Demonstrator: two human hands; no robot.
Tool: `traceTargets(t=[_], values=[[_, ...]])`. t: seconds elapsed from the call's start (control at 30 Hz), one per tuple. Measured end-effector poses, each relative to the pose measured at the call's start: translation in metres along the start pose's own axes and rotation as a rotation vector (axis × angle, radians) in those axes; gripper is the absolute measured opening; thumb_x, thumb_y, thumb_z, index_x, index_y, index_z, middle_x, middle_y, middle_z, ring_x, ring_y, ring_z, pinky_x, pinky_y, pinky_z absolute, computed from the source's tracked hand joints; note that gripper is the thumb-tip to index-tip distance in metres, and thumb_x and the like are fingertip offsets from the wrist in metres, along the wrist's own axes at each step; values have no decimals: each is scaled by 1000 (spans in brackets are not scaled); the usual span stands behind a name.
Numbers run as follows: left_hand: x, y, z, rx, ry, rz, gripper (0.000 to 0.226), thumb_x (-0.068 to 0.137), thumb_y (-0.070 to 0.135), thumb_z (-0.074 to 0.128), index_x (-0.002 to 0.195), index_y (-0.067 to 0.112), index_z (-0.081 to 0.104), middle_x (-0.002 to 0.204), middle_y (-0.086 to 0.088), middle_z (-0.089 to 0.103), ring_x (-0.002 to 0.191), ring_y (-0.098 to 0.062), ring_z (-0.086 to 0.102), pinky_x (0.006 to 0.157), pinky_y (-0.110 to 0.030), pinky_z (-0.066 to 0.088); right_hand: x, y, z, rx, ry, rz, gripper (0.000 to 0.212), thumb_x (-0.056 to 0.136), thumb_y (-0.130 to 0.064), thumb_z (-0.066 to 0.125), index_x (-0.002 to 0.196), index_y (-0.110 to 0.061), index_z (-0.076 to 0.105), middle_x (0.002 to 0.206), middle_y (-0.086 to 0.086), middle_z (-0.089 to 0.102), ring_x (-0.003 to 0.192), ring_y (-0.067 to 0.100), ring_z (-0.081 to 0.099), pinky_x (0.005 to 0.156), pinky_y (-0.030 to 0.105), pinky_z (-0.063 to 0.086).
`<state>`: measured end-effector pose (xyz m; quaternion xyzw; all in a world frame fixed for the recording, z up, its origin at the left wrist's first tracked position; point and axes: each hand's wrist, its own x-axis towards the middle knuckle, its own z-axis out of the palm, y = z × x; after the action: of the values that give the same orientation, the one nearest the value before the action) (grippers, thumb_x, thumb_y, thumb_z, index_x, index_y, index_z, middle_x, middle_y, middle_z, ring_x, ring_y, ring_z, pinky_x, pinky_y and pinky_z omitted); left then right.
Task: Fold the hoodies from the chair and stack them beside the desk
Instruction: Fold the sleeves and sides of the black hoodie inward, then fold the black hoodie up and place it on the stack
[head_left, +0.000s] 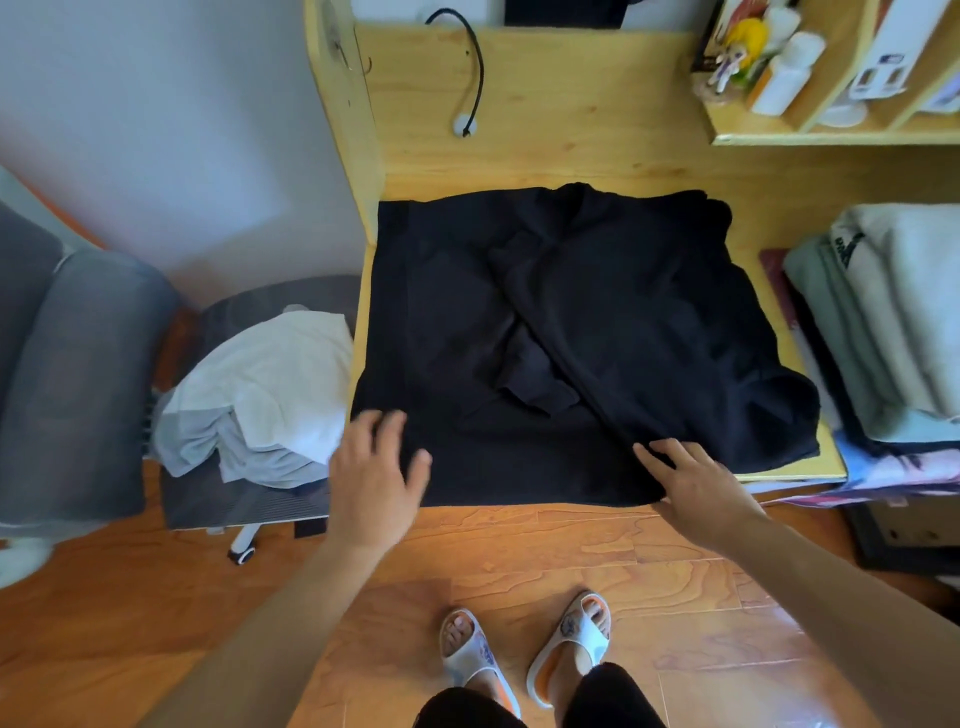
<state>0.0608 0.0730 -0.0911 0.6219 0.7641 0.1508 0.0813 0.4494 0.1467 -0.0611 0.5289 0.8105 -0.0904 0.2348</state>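
I see the black hoodie (587, 332) spread on the desk (545, 109) — soft, floppy, fairly thick. My left hand (376, 486) hovers spread-fingered at its near-left hem; my right hand (691, 480) rests flat on its near edge — I'd grip the hem corners.

A pale wooden tabletop (545, 156) lies just beyond the fingers, with an upright side panel (343, 104) of the same wood rising at its far left edge; a white wall (156, 104) stands left of that panel. Beneath the fingers runs a glossy orange-brown plank floor (519, 545), catching soft light; to their far right sits a wooden shelf unit (831, 135), and to their left a grey mesh chair (78, 364).
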Motion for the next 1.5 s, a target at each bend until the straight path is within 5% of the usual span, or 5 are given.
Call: traceTargets(t=[0.13,0.3,0.77,1.17,1.5], values=[[-26,-8,23,327,-385,269,87,77,30,80,155,30,40,163,-9,33,148,-45,29,115,-61,31,5,41,-3,-83,114,-50,116,67,-39,85,159,-29,16,159,7,32,138,32,40,114,47,36],[-11,-6,2,366,-153,417,22,79,14,62,99,12,72,102,-8,73,98,-32,66,92,-48,52,16,103,5,-63,-156,117,125,78,-65,70,156,-30,-22,166,-5,-17,155,27,-1,122,51,10],[-12,55,-59,345,-489,-45,20,92,22,57,72,23,61,71,9,58,70,-12,57,88,-32,52,12,150,-27,222,-53,-149,25,96,-13,61,117,-25,68,108,-4,70,99,16,65,84,29,50],[145,97,-31,581,-414,-264,50,99,30,44,148,19,39,146,-16,46,137,-38,39,115,-53,31,126,166,-79,19,-45,66,32,101,-25,46,132,-22,53,125,8,54,115,32,48,92,41,45],[84,185,52,139,-341,83,63,104,57,25,161,45,1,171,-4,-6,157,-32,-9,124,-63,3,100,152,-31,349,589,57,32,88,-2,36,108,-3,61,91,9,64,97,31,55,118,50,27]])
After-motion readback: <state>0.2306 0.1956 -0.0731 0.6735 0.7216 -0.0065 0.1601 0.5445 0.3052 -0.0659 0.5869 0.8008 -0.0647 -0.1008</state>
